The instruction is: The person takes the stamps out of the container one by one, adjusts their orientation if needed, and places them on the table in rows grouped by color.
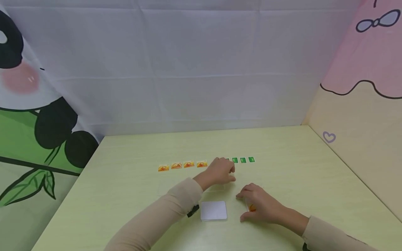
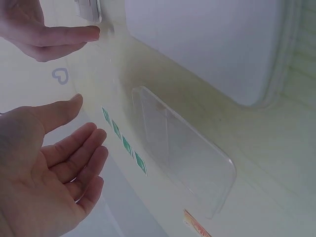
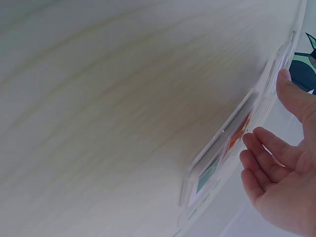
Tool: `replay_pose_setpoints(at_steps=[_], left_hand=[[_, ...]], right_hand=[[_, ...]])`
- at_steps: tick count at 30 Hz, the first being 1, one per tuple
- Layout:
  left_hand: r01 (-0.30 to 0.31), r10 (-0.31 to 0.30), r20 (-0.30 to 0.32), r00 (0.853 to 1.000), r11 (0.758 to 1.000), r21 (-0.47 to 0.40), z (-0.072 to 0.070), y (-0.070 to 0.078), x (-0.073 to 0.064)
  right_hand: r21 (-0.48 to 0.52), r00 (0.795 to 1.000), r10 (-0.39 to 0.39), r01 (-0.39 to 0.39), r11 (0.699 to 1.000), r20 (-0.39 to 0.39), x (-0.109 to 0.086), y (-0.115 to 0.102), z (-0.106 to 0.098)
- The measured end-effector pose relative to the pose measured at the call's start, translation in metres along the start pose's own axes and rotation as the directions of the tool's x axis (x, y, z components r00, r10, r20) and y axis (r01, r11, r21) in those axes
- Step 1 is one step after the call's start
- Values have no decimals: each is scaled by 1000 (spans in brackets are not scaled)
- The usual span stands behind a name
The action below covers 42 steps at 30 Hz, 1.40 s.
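My left hand [image 1: 220, 170] hovers over the table near a row of small green cards [image 1: 243, 160], covering part of it. In the left wrist view, that hand's fingers are loosely bent with nothing between them. A clear plastic lid or tray [image 2: 182, 153] lies beside it. My right hand [image 1: 262, 205] is spread above a clear case [image 3: 222, 143] that shows an orange and a green card; in the right wrist view its fingers are close to the case, and contact is unclear. A white rounded-corner stack [image 1: 213, 210] lies between my forearms.
Several small orange cards [image 1: 176, 165] lie in a row left of the green ones. The pale wooden table [image 1: 132, 150] is bounded by a white cloth [image 1: 201, 69] behind and printed panels [image 1: 361, 122] at the sides.
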State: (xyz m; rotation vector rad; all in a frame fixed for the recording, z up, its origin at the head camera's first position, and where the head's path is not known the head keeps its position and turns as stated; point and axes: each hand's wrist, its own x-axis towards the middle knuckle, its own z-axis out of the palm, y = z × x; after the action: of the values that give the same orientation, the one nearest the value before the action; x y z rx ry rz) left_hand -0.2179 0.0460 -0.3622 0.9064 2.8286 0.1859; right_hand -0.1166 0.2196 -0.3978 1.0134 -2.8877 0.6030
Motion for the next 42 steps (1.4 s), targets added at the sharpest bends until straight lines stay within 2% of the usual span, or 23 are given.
replay_pose_setpoints(at_steps=[12,19,28,38,42], left_hand=[[-39,39,5,999,999,3,10,2,-2],[-51,51,7,999,999,-17,12,7,-4],[-72,73,12,997,997,-7,14,11,-3],[-83,85,47,995,996,-26,19,15,-3],[-101,101,41,994,995,-14,21,17,-4]], right_hand=[[-19,998,-46,45,999,-35,-4,6,1],[-33,999,-24,23,999,-33,-6,10,1],[-35,998,61,-62,997,-15,-8,16,-5],[-49,997,27,-30,998,-77,-15,24,-5],[-49,996,55,-59,997,-73,-18,26,-6]])
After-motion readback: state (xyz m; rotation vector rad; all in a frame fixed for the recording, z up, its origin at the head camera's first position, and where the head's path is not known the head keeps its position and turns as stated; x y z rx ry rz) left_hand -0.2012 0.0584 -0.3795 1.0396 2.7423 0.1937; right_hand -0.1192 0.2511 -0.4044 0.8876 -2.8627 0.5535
